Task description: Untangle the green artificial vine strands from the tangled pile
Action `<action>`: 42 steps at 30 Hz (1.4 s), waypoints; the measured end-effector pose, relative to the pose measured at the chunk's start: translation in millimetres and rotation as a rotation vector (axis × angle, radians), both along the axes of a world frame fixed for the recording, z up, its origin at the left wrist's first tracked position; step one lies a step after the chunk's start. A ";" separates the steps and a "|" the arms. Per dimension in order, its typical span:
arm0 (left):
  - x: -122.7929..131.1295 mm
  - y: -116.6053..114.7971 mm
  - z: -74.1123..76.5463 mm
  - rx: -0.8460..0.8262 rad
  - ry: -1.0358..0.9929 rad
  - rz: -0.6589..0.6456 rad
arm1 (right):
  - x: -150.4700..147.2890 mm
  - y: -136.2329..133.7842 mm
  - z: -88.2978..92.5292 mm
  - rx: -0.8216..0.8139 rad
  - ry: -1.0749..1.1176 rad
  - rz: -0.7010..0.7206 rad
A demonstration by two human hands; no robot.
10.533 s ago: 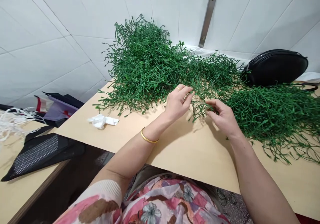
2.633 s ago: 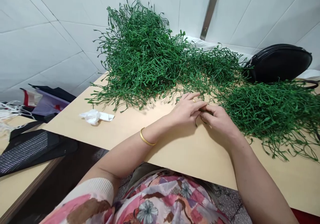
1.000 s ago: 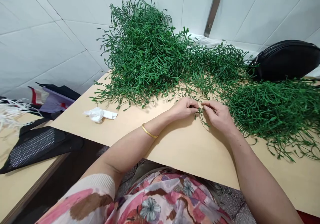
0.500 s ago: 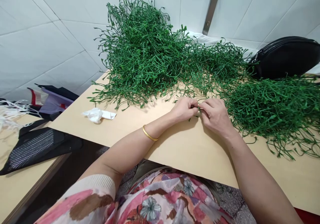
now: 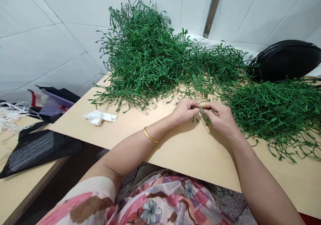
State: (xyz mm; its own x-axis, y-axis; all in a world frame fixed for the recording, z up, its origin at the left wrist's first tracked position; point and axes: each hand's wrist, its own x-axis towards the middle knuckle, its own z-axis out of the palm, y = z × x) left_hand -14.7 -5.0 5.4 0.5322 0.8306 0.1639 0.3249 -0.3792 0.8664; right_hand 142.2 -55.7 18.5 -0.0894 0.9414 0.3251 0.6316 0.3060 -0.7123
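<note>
My left hand [image 5: 187, 111] is closed in a pinch over the table, thumb against curled fingers, on a thin green plastic stem [image 5: 205, 117]. Close on its right, my right hand [image 5: 222, 118] pinches green stems as well, with thin strands hanging below its fingertips. The fingertips of the two hands nearly meet, and the grip itself is partly hidden. Behind them rises a large heap of green artificial stems [image 5: 145, 54] with small branched tips. Another pile of such stems [image 5: 273, 107] lies just right of my right hand.
A crumpled white tissue [image 5: 96, 118] lies on the pale wooden table [image 5: 180, 151]. At the back right stands a black bag [image 5: 288, 59]. A black mesh item [image 5: 32, 149] and white strands [image 5: 16, 116] are on another surface at left. The tiled wall [image 5: 75, 41] bounds the back.
My right hand has shifted slightly right, opening a small gap between the hands. Green strands now show below and between the fingers. My left hand has barely moved.
</note>
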 end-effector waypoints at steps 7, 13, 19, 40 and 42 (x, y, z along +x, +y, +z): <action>0.9 3.2 -1.4 0.374 0.291 0.042 | -3.9 -4.6 3.8 -0.130 -0.065 0.146; 2.3 4.5 -2.0 0.350 0.257 0.013 | -5.7 -0.7 -7.7 0.004 -0.329 0.086; -4.2 12.2 -7.2 0.310 0.182 -0.152 | -7.8 -3.2 -8.4 0.010 -0.609 -0.052; -9.9 17.6 -10.9 0.218 0.186 -0.059 | 23.3 -26.9 41.2 0.525 -0.119 -0.449; -9.8 16.5 -9.2 0.194 0.172 -0.063 | 44.7 -26.3 53.1 0.562 -0.278 -0.604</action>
State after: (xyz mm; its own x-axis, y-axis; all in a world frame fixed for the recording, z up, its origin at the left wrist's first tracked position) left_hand -24.5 11.5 -3.8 0.6156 0.7569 0.2194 0.4320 -0.5570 0.7093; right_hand 186.9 -82.0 71.6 0.2284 0.5599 0.7965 0.9278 0.1228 -0.3524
